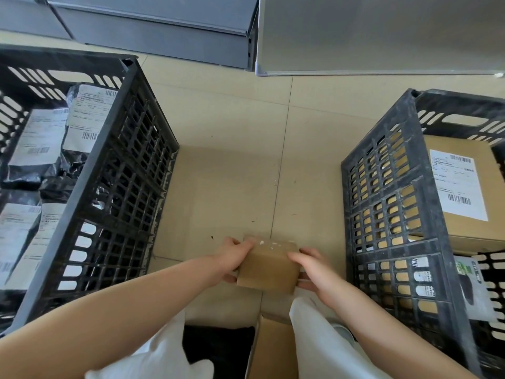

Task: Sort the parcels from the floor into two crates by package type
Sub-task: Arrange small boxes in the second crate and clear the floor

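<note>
A small brown cardboard box (269,265) is held between both hands just above the floor, midway between the two crates. My left hand (232,258) grips its left side and my right hand (314,272) grips its right side. The left black crate (128,138) holds several black poly mailer bags (35,149) with white labels. The right black crate (382,187) holds a large cardboard box (459,187) with a white label, and a grey-green packet (475,288) lies nearer to me.
Beige tiled floor (232,160) lies between the crates. Grey metal shelving (164,26) and a grey panel (382,34) stand at the far side. Another cardboard box (273,348) and a black parcel (218,348) lie on the floor between my white-trousered legs.
</note>
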Action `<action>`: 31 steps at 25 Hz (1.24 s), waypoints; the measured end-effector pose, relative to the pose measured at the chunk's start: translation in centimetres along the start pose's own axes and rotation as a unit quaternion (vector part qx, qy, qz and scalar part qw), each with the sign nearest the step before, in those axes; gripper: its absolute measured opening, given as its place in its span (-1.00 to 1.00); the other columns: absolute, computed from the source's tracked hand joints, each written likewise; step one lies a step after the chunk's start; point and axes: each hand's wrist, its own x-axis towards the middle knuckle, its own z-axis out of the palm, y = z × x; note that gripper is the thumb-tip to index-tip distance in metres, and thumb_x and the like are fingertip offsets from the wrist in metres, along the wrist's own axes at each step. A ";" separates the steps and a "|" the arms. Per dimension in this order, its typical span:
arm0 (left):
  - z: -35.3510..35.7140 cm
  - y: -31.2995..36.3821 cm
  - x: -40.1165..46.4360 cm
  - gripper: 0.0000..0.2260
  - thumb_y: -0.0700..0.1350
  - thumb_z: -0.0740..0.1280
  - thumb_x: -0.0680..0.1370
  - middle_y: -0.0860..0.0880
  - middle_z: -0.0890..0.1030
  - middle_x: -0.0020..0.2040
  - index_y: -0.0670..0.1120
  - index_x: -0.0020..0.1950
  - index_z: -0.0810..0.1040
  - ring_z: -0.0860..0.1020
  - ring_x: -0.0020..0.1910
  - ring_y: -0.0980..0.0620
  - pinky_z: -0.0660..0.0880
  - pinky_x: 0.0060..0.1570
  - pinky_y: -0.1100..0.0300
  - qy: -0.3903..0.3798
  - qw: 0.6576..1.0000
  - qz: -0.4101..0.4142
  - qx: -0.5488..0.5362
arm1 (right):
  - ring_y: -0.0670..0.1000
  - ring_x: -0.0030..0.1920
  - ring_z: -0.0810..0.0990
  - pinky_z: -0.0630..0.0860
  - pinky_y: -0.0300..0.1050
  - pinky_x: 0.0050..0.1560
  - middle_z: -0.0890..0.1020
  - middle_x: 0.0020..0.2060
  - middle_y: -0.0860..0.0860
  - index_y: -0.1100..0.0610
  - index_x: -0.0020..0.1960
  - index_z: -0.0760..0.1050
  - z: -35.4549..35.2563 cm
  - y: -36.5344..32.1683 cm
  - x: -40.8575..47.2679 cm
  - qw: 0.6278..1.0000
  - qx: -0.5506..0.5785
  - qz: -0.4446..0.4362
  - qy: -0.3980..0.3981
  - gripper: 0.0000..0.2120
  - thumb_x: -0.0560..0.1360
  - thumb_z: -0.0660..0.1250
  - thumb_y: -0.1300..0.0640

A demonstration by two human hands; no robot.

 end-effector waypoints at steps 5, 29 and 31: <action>-1.9 2.1 -1.4 -0.51 -0.10 0.27 0.55 0.00 0.52 0.19 0.14 0.47 0.27 0.53 0.13 0.01 0.52 0.15 0.03 -0.048 0.995 0.076 -0.034 | 0.02 -0.01 0.59 0.56 0.05 0.08 0.61 0.07 0.05 0.06 0.18 0.50 0.7 -2.0 -0.7 0.994 0.095 -0.050 0.027 -0.83 0.61 0.31 0.04; -5.1 3.9 -2.1 -0.28 -0.02 0.44 0.44 0.07 0.51 0.37 0.02 0.56 0.25 0.48 0.33 0.07 0.33 0.43 0.05 -0.014 0.962 0.254 -0.099 | 0.16 0.27 0.61 0.50 -0.05 0.32 0.67 0.18 0.22 0.34 0.28 0.53 0.5 -3.7 -0.4 0.948 0.245 -0.191 -0.072 -0.69 0.56 0.26 0.42; -5.8 4.3 -2.3 -0.11 0.05 0.47 0.31 0.01 0.55 0.35 0.05 0.59 0.18 0.51 0.33 0.00 0.34 0.43 0.02 -0.067 0.969 0.215 -0.098 | 0.16 0.30 0.58 0.46 0.02 0.38 0.64 0.24 0.21 0.30 0.36 0.48 0.1 -4.0 -0.5 0.943 0.257 -0.200 -0.067 -0.65 0.58 0.31 0.31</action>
